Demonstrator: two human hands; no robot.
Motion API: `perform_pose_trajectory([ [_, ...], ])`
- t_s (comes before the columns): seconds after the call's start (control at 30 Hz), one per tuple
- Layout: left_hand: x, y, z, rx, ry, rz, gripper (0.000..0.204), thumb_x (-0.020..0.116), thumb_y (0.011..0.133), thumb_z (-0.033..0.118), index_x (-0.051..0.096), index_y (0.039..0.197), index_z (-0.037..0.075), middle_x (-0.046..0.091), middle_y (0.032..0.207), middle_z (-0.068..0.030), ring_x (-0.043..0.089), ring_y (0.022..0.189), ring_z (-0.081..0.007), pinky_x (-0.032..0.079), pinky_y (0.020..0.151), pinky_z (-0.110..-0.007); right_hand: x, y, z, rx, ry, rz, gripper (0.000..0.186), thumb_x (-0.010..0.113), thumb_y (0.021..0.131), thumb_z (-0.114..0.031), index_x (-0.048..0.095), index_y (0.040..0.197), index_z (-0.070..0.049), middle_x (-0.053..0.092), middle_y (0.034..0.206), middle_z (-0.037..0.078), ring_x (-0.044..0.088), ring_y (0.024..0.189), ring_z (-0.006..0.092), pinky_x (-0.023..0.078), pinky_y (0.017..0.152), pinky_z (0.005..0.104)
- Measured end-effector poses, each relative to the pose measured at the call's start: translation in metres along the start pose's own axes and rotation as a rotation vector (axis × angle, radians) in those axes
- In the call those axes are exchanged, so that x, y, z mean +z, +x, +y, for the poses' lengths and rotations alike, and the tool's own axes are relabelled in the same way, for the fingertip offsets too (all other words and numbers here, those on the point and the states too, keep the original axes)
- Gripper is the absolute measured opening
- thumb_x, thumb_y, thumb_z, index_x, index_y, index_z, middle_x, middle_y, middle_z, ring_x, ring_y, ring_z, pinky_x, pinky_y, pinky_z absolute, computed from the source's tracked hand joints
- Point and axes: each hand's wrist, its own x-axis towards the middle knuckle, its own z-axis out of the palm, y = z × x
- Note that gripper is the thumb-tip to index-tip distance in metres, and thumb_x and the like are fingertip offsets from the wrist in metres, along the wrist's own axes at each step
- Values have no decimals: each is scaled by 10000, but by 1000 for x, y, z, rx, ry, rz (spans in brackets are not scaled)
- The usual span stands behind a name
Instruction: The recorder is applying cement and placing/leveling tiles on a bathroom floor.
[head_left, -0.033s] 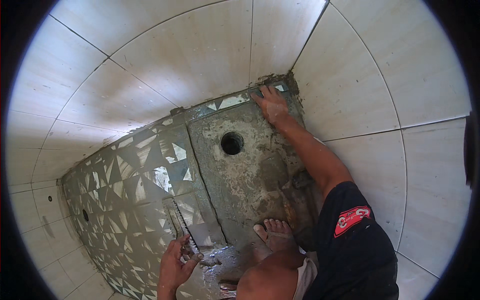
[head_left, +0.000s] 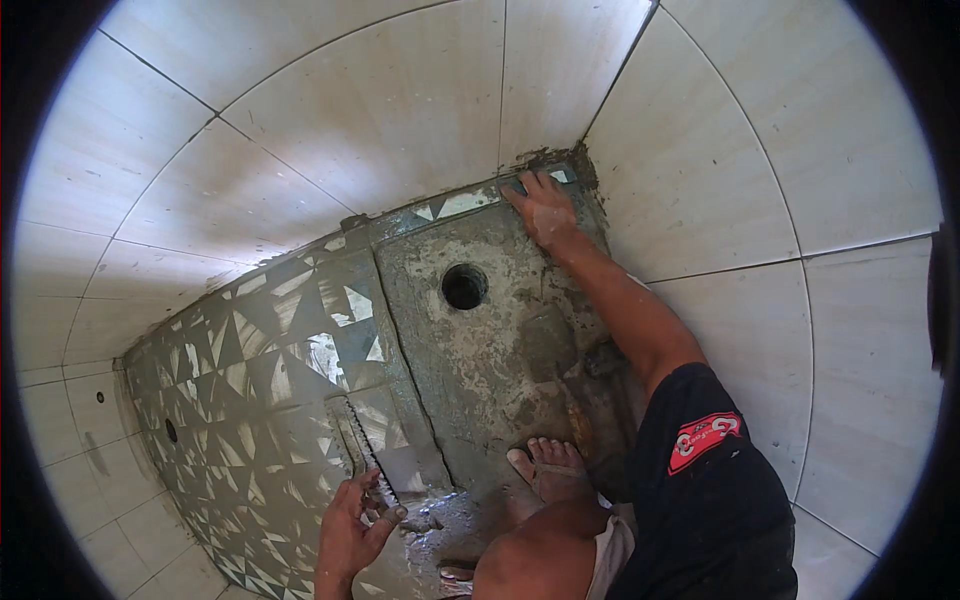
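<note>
Where wall (head_left: 380, 110) meets floor (head_left: 480, 370): tile strip (head_left: 468, 203), apparently stiff, brittle and slick when wet; best held by its long edges. Right hand (head_left: 545, 212): fingers slightly spread, touching the strip near the corner (head_left: 583, 155). Left hand (head_left: 352, 525): fingers curled, half open at a toothed blade (head_left: 361, 430); cannot tell whether they pinch it.

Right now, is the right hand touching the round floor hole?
Apart: the head view shows rough floor between the right hand and the round floor hole.
</note>
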Motion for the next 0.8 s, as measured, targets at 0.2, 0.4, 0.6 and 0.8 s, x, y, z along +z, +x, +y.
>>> perform_pose_trajectory([
  [0.2, 1, 0, -4, 3, -5, -7, 641, 831, 810, 273, 576, 1344, 26, 643, 1033, -138, 652, 849, -267, 536, 780, -389, -3, 1, -2, 8, 5, -29, 550, 607, 793, -51, 648, 1323, -187, 527, 1347, 135, 510, 1246, 343, 496, 1008, 455],
  [0.4, 0, 1, 0, -39, -28, -1, 637, 835, 810, 272, 579, 1335, 19, 661, 1133, -153, 673, 854, -256, 548, 797, -377, -3, -3, -3, 36, 20, -18, 546, 591, 801, -43, 643, 1326, -183, 526, 1371, 144, 502, 1269, 360, 473, 1035, 472],
  [0.6, 2, -2, -5, -73, -74, -1, 636, 841, 805, 257, 578, 1330, 11, 661, 1134, -156, 678, 846, -253, 549, 798, -374, -6, -8, 0, 56, 17, 33, 537, 591, 806, -47, 646, 1322, -184, 549, 1340, 141, 502, 1268, 363, 468, 1029, 469],
  [0.8, 1, 1, -5, 9, -44, 13, 638, 842, 802, 247, 576, 1332, 11, 661, 1144, -162, 675, 838, -261, 550, 801, -371, -4, -3, 1, 62, 3, 9, 553, 619, 782, -40, 652, 1316, -179, 557, 1328, 138, 518, 1238, 353, 476, 1011, 469],
])
